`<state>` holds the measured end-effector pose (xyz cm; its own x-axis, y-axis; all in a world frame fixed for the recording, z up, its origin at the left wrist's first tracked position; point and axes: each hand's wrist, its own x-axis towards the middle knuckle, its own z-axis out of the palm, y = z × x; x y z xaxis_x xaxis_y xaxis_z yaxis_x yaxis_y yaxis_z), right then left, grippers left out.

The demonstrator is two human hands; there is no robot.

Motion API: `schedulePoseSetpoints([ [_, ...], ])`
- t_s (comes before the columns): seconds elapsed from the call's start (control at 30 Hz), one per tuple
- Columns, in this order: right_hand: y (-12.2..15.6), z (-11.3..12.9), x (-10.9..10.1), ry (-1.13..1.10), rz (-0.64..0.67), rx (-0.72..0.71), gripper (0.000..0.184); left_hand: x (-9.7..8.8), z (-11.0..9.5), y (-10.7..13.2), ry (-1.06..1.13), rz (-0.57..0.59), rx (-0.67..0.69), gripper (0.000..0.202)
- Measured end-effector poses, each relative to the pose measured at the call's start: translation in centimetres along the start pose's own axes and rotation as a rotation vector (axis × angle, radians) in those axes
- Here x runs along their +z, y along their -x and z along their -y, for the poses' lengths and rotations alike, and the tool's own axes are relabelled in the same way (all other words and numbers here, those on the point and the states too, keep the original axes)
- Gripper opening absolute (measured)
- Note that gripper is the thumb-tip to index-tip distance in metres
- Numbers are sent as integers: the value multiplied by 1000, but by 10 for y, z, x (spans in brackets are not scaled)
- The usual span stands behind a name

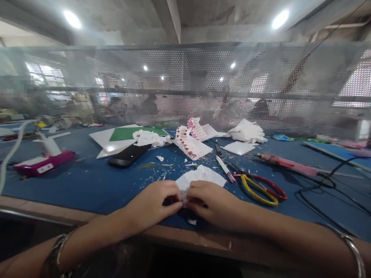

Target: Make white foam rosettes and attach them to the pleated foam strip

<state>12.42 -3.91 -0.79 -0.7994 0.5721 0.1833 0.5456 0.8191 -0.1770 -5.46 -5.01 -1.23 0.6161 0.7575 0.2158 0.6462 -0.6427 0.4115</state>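
- Head view: the scissors (262, 189), with one red and one yellow handle loop, are taken as the landmark; they are laid on the blue work surface (98, 193).
- To the left of the scissors, a white paper piece (201, 175) is held, its far part fanned out.
- The near part of this paper is pinched by the left hand (159, 197) and the right hand (216, 200), whose fingertips are brought almost together; the exact grip is partly hidden by curled fingers.
- Just left of the scissors, a white pen (226, 169) with a red end is seen.
- Beyond the scissors and to the left, a strip with red marks (191, 148) is placed.
- Well to the left of the scissors, a black phone (129, 155) is partly covered by crumpled white paper (150, 138).
- To the right of the scissors, a pink corded tool (292, 166) is laid.
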Motion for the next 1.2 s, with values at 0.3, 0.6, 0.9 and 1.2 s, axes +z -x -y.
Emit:
schedulePoseSetpoints([
  [0.3,-3,1,-4,10,-10,92,5,-3,-8,-4,-154,18,-116,6],
  [0.6,-7,3,-10,130,137,-28,16,-14,0,-8,-73,122,-26,14],
  [0.9,-1,-4,-20,502,-36,-337,16,-7,0,-8,-408,-29,223,10],
  [1.2,23,-17,-19,490,5,-234,24,7,-12,-28,-622,-23,448,12],
])
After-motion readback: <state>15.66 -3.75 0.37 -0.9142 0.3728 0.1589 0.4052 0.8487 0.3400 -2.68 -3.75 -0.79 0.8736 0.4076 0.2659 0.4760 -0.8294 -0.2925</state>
